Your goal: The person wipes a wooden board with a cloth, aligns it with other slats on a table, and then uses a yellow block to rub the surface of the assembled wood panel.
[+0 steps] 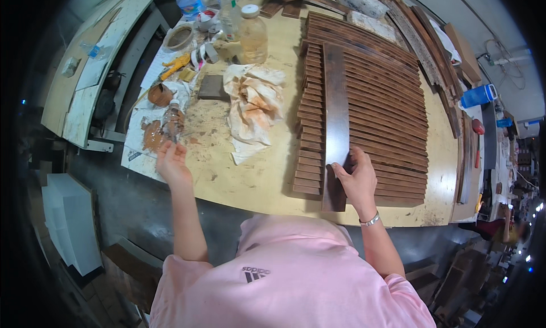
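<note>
As our right hand (360, 179) gripped the board (336, 95) near-end, we judged it stiff, best edge-held; left hand (175, 167): we couldn't tell.

a pale pink shirt (307, 294) was worn, short loose sleeves (177, 282) left the forearms (190, 225) uncovered, a small dark print (256, 274) showed slanted bars and lettering, a silver-coloured band (370, 219) circled the right wrist
</note>
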{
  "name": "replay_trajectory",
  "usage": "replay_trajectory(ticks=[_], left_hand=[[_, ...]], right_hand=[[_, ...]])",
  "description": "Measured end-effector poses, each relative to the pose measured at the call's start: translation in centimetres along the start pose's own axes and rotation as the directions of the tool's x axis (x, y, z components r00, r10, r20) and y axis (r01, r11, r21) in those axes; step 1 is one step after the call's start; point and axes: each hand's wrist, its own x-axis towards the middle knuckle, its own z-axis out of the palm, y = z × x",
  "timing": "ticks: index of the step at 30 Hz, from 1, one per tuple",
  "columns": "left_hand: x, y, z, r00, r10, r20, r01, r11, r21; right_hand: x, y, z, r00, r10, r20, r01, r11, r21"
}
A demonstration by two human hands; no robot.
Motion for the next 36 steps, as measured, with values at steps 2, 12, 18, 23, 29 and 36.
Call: replay_trajectory(ticks=[2, 12, 18, 23, 29, 36], left_hand=[[-1.3, -0.3, -0.3, 0.998, 0.003, 0.062, -0.002, 1.000, -0.029], [-8.2, -0.3, 3.8, 0.869, -0.377, 0.320, 0.448, 0.874, -0.188], [-10.3, -1.7, 5.8, 0.693, -0.523, 0.496, 0.641, 0.762, -0.092], [-11.2, -1.6, 8.0, 0.672, -0.529, 0.518, 0.644, 0.764, -0.054], [-11.4, -0.1, 8.6, 0.613, -0.464, 0.640, 0.615, 0.788, -0.019], [-12.7, 0.0, 9.7, 0.522, -0.459, 0.719, 0.711, 0.700, -0.069]], right_hand=[[0.3, -1.1, 0.5, 0.995, -0.084, -0.051, 0.074, 0.981, -0.180], [2.4, -1.3, 1.6, 0.997, 0.050, -0.050, -0.059, 0.979, -0.194], [3.3, 1.6, -0.1, 0.994, 0.058, -0.090, -0.033, 0.965, 0.260], [3.4, 3.0, 0.8, 0.998, 0.009, -0.066, 0.003, 0.985, 0.170], [2.3, 1.4, 0.6, 0.999, -0.023, -0.037, 0.025, 0.998, 0.056], [2.4, -1.3, 0.5, 0.999, 0.019, -0.031, -0.025, 0.981, -0.193]])
